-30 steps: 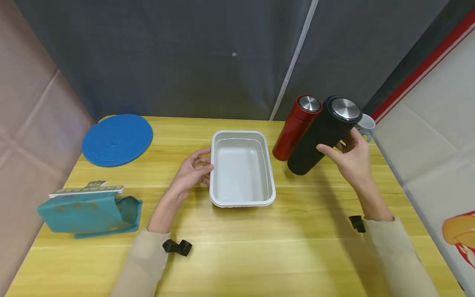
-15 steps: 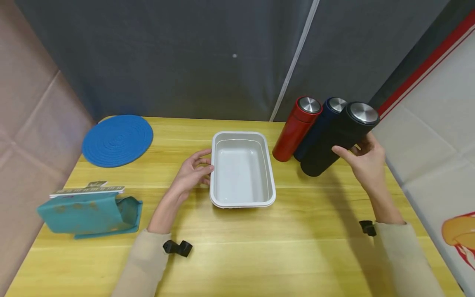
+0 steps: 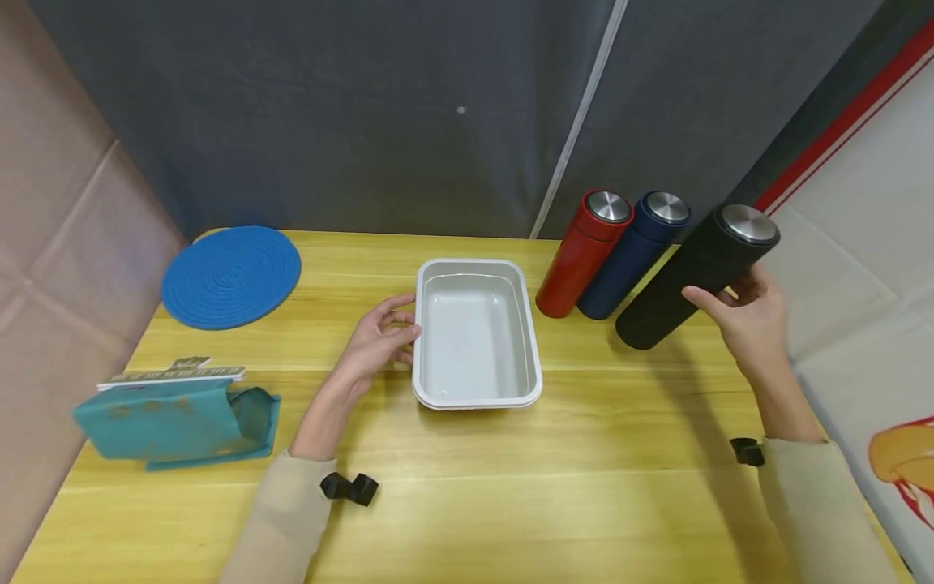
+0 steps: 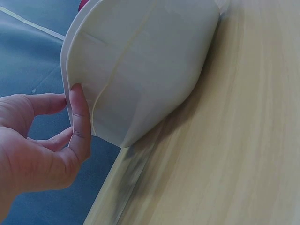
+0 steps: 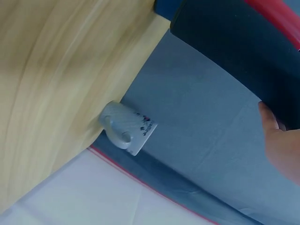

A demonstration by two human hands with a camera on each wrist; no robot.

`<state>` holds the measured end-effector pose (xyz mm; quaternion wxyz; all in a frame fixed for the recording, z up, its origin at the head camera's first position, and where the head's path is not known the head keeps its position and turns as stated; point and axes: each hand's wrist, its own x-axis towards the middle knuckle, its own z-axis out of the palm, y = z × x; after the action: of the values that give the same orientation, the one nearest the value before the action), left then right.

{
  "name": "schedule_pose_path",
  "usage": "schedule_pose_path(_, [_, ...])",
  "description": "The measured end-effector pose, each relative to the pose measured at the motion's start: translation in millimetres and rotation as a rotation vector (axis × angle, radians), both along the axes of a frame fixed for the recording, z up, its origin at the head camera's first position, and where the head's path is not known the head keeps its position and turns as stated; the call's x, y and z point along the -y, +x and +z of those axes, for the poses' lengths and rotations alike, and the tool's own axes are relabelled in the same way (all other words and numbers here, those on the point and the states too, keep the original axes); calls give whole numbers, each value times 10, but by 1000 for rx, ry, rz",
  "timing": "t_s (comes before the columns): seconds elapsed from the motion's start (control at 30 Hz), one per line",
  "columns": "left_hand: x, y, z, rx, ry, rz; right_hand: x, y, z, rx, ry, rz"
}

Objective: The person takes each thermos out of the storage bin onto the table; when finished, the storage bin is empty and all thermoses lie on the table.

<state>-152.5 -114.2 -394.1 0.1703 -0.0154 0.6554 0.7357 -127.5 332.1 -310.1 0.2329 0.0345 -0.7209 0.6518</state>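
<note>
My right hand grips a black flask with a steel cap around its upper half, holding it tilted at the right of the table. The flask's base is low, just right of a blue flask and a red flask that stand side by side. In the right wrist view the black flask fills the top, with my right hand against it. My left hand rests against the left rim of a white tray. Its fingers touch the tray's wall.
A round blue mat lies at the back left, and a teal pouch with a white strip on it lies at the front left. A white mug sits past the table's right edge, by the dark curtain. The wooden table extends toward the front.
My right hand has carried the black flask to the right, away from the red flask, uncovering the blue flask. My left hand and the tray have stayed still.
</note>
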Motion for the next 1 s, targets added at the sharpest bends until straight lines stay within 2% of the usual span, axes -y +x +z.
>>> schedule_pose_path(0.23, [-5, -9, 7, -2, -1, 6, -122, -82, -72, 26, -10, -97])
schedule_pose_path(0.47, [-3, -1, 7, 4, -8, 12, -174, -247, -183, 53, -58, -130])
schedule_pose_path(0.73, [-18, -18, -8, 3, 1, 13, -238, -381, -279, 123, -42, -206])
schedule_pose_path(1.0, [-30, -21, -34, 16, 1, 13, -270, -475, -363, 126, -45, -229])
